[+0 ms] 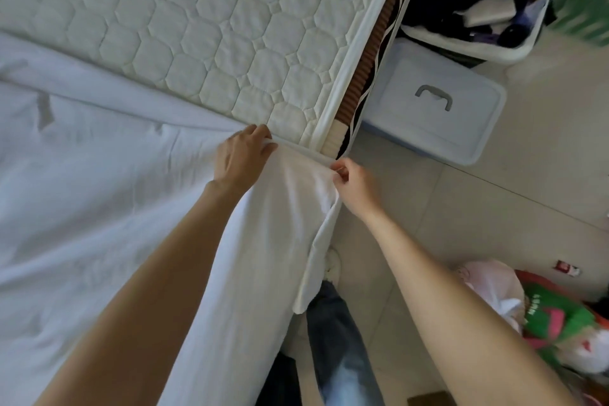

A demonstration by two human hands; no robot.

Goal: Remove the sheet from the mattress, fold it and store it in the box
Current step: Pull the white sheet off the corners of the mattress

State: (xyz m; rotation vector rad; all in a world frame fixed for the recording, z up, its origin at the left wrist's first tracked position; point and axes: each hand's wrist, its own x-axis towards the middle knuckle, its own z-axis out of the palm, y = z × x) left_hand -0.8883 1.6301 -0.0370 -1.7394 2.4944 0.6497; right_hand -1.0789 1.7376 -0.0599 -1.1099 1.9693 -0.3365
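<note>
A white sheet (99,201) covers the near part of the quilted mattress (214,20), whose far part lies bare. My left hand (242,158) lies on the sheet's top edge near the mattress's right side, fingers curled over the fabric. My right hand (354,183) pinches the sheet's corner just off the mattress edge, and the fabric hangs down below it. A pale blue lidded box (435,109) with a grey handle stands on the floor beside the bed.
A white basket of clothes and oddments (474,30) stands beyond the box. Plastic bags, green and pink (560,316), lie on the tiled floor at the right. My jeans leg (339,339) is next to the bed's side.
</note>
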